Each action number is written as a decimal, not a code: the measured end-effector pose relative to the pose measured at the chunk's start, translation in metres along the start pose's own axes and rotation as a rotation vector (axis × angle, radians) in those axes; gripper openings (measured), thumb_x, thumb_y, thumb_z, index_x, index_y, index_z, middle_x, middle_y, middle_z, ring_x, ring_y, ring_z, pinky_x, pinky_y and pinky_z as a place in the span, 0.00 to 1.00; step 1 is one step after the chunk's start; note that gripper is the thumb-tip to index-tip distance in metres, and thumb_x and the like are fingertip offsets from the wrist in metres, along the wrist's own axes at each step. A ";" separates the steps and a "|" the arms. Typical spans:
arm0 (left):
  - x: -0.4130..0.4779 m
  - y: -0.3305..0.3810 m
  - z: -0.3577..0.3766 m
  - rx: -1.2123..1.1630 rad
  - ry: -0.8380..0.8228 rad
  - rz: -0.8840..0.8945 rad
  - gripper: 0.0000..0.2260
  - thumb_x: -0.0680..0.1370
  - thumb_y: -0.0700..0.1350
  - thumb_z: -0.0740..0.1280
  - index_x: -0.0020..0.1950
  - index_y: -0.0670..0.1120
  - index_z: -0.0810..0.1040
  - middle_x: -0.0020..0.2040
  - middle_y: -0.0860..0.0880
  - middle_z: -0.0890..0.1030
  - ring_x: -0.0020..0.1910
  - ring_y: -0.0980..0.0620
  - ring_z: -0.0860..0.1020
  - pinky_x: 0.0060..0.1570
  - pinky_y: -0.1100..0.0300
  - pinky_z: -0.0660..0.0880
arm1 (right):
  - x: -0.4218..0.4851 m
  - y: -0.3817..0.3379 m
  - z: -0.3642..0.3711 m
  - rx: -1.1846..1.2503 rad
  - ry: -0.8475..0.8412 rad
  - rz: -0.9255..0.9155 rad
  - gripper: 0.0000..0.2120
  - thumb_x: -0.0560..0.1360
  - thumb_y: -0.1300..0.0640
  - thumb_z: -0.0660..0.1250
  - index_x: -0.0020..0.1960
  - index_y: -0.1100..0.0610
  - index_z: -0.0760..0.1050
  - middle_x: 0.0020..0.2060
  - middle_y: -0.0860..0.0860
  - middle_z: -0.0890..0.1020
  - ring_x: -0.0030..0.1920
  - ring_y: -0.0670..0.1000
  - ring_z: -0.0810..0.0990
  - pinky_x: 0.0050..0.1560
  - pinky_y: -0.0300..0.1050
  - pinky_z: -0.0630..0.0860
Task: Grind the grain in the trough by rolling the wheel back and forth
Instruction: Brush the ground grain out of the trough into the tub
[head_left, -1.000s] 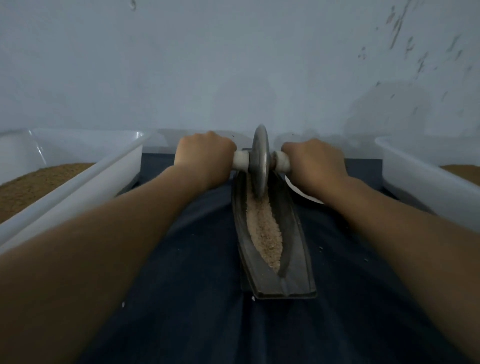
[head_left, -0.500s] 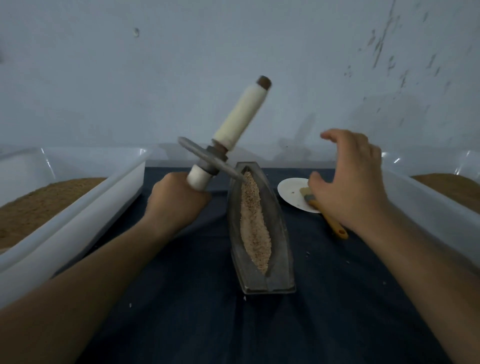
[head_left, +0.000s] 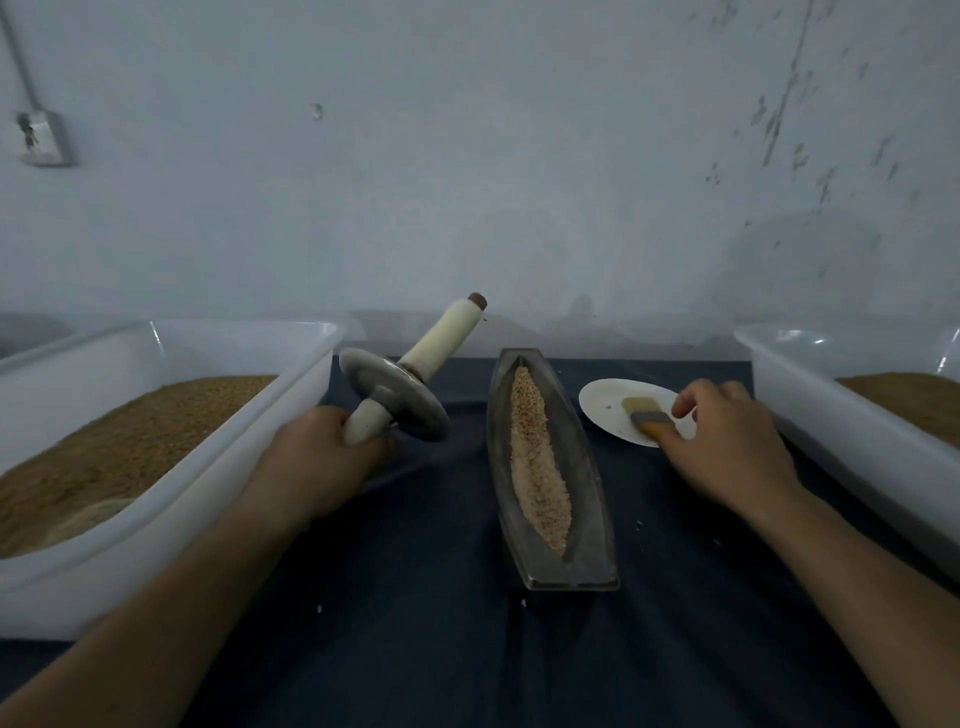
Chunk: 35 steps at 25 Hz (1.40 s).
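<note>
Grinding set, seen from the head camera. We see the left hand (head_left: 322, 457) wrapped around the lower handle of the wheel (head_left: 395, 400). It holds the wheel tilted and clear above the dark cloth (head_left: 441, 649), between the left tub (head_left: 208, 493) and the trough (head_left: 589, 483), touching neither. We judge this keeps the groove free for tidying. The right hand (head_left: 727, 441) closes thumb and fingers on the handle of the brush (head_left: 647, 413), whose bristles lie on the white plate (head_left: 605, 402) just right of the trough. We take it the brush is meant to sweep stray grain back to the centre. The grain (head_left: 535, 467) lies in the trough as a pale, narrow ridge running most of its length. We find it coarse and granular, so more rolling seems needed.
</note>
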<state>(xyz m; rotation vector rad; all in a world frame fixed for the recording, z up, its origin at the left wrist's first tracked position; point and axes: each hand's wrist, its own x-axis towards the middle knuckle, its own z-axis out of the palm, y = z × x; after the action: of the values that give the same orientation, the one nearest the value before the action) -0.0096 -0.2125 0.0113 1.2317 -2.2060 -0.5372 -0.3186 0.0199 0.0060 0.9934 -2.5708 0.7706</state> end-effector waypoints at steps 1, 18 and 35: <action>0.000 -0.001 -0.001 0.026 -0.035 0.015 0.11 0.76 0.60 0.67 0.42 0.54 0.80 0.36 0.54 0.81 0.36 0.56 0.79 0.33 0.60 0.71 | 0.001 0.002 0.001 0.001 -0.019 0.016 0.12 0.76 0.42 0.71 0.50 0.46 0.71 0.53 0.50 0.72 0.50 0.54 0.75 0.46 0.52 0.77; -0.001 -0.009 0.001 0.151 -0.044 0.119 0.15 0.77 0.58 0.62 0.62 0.57 0.69 0.48 0.53 0.79 0.44 0.52 0.78 0.49 0.47 0.79 | 0.000 0.009 0.007 0.022 -0.154 0.063 0.07 0.75 0.49 0.69 0.46 0.46 0.70 0.44 0.46 0.78 0.43 0.49 0.77 0.46 0.52 0.79; -0.031 0.025 -0.030 0.368 0.031 0.077 0.31 0.72 0.73 0.59 0.67 0.54 0.65 0.57 0.50 0.78 0.53 0.47 0.78 0.50 0.48 0.77 | 0.002 0.012 0.008 0.050 -0.145 0.051 0.07 0.75 0.50 0.69 0.45 0.46 0.71 0.42 0.46 0.79 0.42 0.49 0.78 0.44 0.51 0.79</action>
<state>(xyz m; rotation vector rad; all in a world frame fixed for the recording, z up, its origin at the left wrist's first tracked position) 0.0068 -0.1756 0.0401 1.3155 -2.3839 -0.0795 -0.3292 0.0220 -0.0042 1.0387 -2.7222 0.8072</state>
